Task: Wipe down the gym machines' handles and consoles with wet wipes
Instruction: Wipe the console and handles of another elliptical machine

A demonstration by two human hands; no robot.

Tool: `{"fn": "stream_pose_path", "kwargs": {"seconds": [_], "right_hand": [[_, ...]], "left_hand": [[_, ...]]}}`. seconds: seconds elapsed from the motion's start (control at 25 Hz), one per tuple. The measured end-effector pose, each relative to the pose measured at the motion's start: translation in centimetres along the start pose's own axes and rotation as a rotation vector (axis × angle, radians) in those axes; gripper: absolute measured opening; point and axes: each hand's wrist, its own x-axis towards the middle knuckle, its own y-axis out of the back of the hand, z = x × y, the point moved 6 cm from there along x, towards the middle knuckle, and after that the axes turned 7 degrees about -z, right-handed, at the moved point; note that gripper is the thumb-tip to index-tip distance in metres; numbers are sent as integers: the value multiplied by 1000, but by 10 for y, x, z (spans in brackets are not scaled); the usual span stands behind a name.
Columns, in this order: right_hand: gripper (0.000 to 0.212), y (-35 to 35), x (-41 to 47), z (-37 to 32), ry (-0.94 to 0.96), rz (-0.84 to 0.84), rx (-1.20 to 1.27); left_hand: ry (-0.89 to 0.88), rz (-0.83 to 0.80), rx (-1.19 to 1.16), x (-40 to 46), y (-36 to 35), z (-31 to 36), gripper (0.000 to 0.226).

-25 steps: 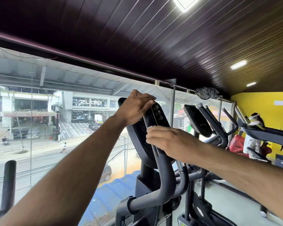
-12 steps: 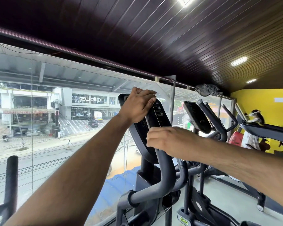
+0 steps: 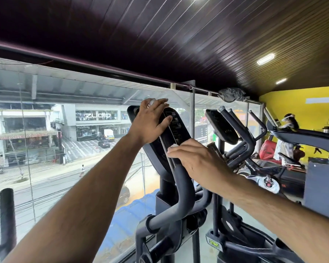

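Daylight floods in through the window (image 3: 65, 149), bright and slightly washed out over the street. The ceiling (image 3: 160, 44) above it is dark, with streaks of sheen along its slats and small glaring lamps (image 3: 265, 59) to the right of the window. The wide lens bends the window's top frame. Hands (image 3: 150, 122) and console (image 3: 176, 133) look slightly soft.

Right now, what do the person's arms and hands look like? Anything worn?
Both forearms are bare right to the frame edges: no sleeves show. The left hand and right hand have no gloves, and no rings, watch or bands are visible on fingers or wrists.
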Motion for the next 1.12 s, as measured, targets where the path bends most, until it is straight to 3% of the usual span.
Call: {"fn": "stream_pose_path", "kwargs": {"seconds": [0.24, 0.4, 0.64, 0.84, 1.0, 1.12], "right_hand": [[47, -7, -55, -23, -62, 11, 162], [31, 14, -40, -2, -126, 175, 212], [28, -9, -44, -13, -111, 165, 194], [24, -4, -82, 6, -70, 156, 528], [23, -23, -75, 49, -252, 383, 806], [24, -46, -77, 31, -250, 479, 891]], "left_hand": [[160, -163, -25, -4, 3, 13, 98], [162, -143, -40, -9, 0, 13, 93], [130, -79, -99, -13, -4, 11, 81], [151, -58, -87, -14, -1, 16, 79], [168, -46, -105, -17, -4, 18, 73], [196, -50, -112, -21, -4, 23, 72]]}}
